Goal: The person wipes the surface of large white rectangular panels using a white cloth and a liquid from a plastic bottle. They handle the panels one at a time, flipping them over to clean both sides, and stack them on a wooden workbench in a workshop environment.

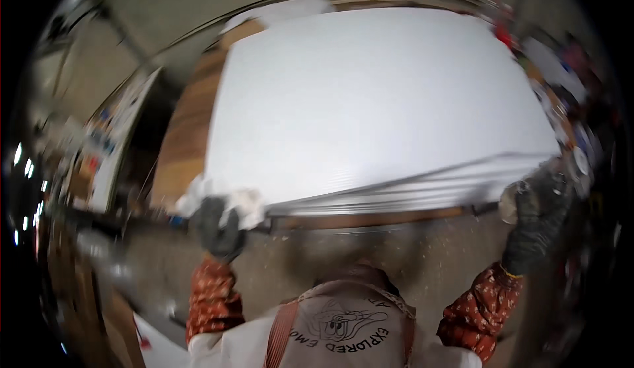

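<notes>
Spans near corners of the white sheet (376, 104) with left hand (221, 231) and right hand (536, 219), seemingly for balance, with finger closure too blurred to tell.

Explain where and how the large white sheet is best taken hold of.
The white sheet lies flat and broad, so likely grip both ends of its long near edge, coming from the near side; widely spaced holds should keep it steadier.

Left fisheye on my head, tilted down and forward. It sees my chest (337, 328) close at the lower edge, the white sheet (383, 104) just beyond, with straight edges bending toward the rim.
</notes>
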A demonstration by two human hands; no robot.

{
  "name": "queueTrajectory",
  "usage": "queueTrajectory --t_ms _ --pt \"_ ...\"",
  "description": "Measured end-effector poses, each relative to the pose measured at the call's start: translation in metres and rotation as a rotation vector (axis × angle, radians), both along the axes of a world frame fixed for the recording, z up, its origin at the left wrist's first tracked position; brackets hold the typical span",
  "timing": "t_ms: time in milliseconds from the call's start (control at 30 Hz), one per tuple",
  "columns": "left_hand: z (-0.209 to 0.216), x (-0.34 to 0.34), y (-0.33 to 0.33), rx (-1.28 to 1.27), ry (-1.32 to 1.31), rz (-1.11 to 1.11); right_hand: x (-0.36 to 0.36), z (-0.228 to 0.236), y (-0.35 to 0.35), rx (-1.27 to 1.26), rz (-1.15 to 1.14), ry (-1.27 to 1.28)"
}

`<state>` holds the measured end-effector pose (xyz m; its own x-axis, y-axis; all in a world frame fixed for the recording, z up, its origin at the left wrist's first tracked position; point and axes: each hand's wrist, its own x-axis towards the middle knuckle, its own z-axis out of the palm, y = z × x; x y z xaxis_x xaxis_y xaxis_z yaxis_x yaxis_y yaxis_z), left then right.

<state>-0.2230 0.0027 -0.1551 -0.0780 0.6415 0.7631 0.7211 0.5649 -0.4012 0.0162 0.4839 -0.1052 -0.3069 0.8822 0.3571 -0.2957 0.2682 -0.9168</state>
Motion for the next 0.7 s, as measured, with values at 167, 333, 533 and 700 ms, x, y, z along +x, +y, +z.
queueTrajectory --t_ms 167,333,533,700 --pt "-0.024 -0.028 -0.049 0.229 -0.167 -0.031 0.080 -0.045 0.007 0.496 -0.734 -0.603" --pt "-0.007 -0.020 -0.038 0.400 -0.248 0.123 0.154 -0.119 0.030 0.501 -0.894 -0.661" --pt "0.053 0.024 0.068 0.342 -0.023 0.111 0.173 -0.115 0.042 0.414 -0.822 -0.516" --pt "0.003 0.034 0.226 0.570 -0.571 0.214 0.212 -0.086 0.126 0.408 -0.738 -0.602"
